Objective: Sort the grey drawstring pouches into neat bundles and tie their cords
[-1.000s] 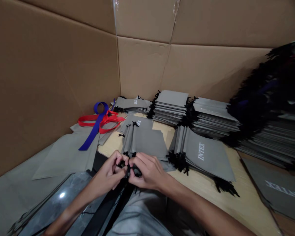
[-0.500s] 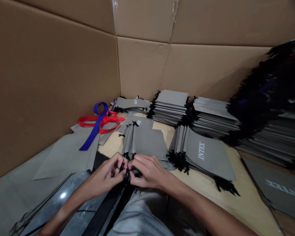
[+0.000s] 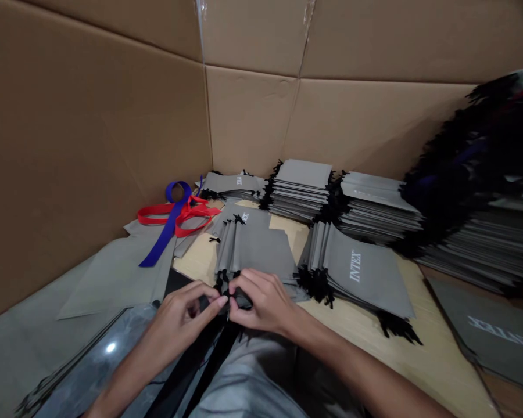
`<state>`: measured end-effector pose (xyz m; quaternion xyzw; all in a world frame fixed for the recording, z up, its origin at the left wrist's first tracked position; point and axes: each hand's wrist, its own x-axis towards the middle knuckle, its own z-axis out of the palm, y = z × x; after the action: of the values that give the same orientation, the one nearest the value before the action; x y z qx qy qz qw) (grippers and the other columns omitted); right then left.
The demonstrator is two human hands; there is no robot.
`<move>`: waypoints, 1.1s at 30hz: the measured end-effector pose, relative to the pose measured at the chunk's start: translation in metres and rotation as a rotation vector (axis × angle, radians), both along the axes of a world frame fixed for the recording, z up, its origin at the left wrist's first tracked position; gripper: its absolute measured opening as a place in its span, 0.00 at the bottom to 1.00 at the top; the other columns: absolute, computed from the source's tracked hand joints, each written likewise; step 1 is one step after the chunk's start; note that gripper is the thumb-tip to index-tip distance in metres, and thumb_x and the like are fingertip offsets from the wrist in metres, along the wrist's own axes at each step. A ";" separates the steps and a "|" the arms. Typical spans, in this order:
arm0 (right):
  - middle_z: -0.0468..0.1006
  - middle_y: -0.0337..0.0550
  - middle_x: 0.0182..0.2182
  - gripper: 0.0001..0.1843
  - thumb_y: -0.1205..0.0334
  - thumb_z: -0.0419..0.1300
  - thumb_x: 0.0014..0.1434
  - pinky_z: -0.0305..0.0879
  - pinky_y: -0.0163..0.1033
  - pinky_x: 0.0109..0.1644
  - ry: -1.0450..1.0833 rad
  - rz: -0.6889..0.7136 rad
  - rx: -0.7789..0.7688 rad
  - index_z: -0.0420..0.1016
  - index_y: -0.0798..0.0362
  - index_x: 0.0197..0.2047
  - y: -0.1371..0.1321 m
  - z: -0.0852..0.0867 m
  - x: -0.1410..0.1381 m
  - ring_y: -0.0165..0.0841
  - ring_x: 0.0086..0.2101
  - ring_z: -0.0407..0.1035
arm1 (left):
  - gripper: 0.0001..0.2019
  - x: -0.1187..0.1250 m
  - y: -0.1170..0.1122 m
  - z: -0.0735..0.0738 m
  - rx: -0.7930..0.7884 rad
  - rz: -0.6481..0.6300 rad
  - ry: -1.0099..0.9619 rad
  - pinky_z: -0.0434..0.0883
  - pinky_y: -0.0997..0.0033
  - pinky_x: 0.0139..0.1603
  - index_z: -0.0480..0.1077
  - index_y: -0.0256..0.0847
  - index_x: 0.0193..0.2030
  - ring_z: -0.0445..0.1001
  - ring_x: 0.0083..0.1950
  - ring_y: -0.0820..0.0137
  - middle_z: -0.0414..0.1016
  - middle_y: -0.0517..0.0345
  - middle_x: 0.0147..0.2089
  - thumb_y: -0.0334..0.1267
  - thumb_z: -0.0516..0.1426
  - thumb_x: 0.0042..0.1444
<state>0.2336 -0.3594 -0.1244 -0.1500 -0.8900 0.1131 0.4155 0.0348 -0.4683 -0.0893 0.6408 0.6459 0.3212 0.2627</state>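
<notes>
My left hand (image 3: 181, 316) and my right hand (image 3: 261, 302) meet low in the middle, fingertips pinched together on the black drawstring (image 3: 226, 305) of a grey pouch (image 3: 253, 377) that lies in my lap. Both hands are closed round the cord ends. Just beyond my fingers a short row of grey pouches (image 3: 255, 249) stands on edge on the wooden table (image 3: 418, 360). Their black cords touch my knuckles.
Stacks of grey INTEX pouches (image 3: 361, 270) cover the table, with taller stacks (image 3: 303, 188) at the back. A dark heap of cords (image 3: 475, 162) rises at right. Red and blue ribbons (image 3: 174, 215) lie at left. Cardboard walls (image 3: 91, 139) surround everything. A glossy dark sheet (image 3: 108, 348) is at lower left.
My left hand has slid slightly down and left, its fingers now stretched toward the right hand's pinch. The right hand stays in place on the cord.
</notes>
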 end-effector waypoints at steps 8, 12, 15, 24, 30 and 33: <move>0.78 0.36 0.32 0.08 0.66 0.62 0.60 0.61 0.37 0.33 -0.009 0.005 0.024 0.73 0.48 0.44 0.000 0.000 0.001 0.33 0.32 0.72 | 0.19 0.001 -0.002 -0.004 -0.078 -0.021 -0.061 0.70 0.73 0.27 0.83 0.47 0.49 0.78 0.32 0.70 0.82 0.56 0.47 0.57 0.57 0.70; 0.81 0.39 0.37 0.11 0.64 0.62 0.65 0.66 0.37 0.37 -0.093 0.055 -0.015 0.75 0.48 0.51 0.001 0.006 0.003 0.34 0.36 0.75 | 0.16 -0.003 -0.002 -0.002 -0.009 -0.064 0.016 0.72 0.73 0.34 0.81 0.48 0.45 0.81 0.41 0.66 0.82 0.57 0.46 0.52 0.55 0.72; 0.82 0.41 0.40 0.15 0.64 0.62 0.66 0.67 0.37 0.38 -0.156 0.067 -0.011 0.76 0.48 0.56 0.001 0.008 0.003 0.35 0.38 0.76 | 0.15 -0.003 -0.001 0.001 0.024 -0.103 0.050 0.72 0.74 0.38 0.80 0.48 0.44 0.81 0.43 0.67 0.82 0.59 0.45 0.49 0.54 0.74; 0.79 0.39 0.37 0.12 0.63 0.63 0.67 0.61 0.39 0.34 -0.202 0.071 0.004 0.80 0.50 0.53 0.008 0.005 0.003 0.34 0.36 0.73 | 0.12 -0.002 -0.003 0.002 0.034 -0.113 0.071 0.73 0.73 0.48 0.77 0.48 0.45 0.80 0.46 0.67 0.81 0.59 0.47 0.46 0.53 0.74; 0.79 0.40 0.35 0.08 0.61 0.62 0.71 0.60 0.39 0.33 -0.183 0.062 0.020 0.81 0.49 0.51 0.009 0.002 0.002 0.34 0.35 0.73 | 0.13 -0.004 -0.004 0.003 0.029 -0.100 0.086 0.73 0.72 0.48 0.78 0.48 0.46 0.81 0.46 0.67 0.81 0.59 0.48 0.48 0.53 0.74; 0.80 0.39 0.35 0.07 0.62 0.62 0.71 0.60 0.39 0.33 -0.160 0.066 0.027 0.80 0.49 0.49 0.008 0.002 0.001 0.34 0.35 0.73 | 0.13 -0.007 -0.005 0.002 0.026 -0.095 0.100 0.72 0.73 0.47 0.78 0.48 0.46 0.81 0.47 0.67 0.82 0.59 0.48 0.47 0.54 0.74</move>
<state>0.2342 -0.3511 -0.1225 -0.1238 -0.9263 0.1023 0.3410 0.0282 -0.4732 -0.0878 0.6892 0.6229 0.2845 0.2369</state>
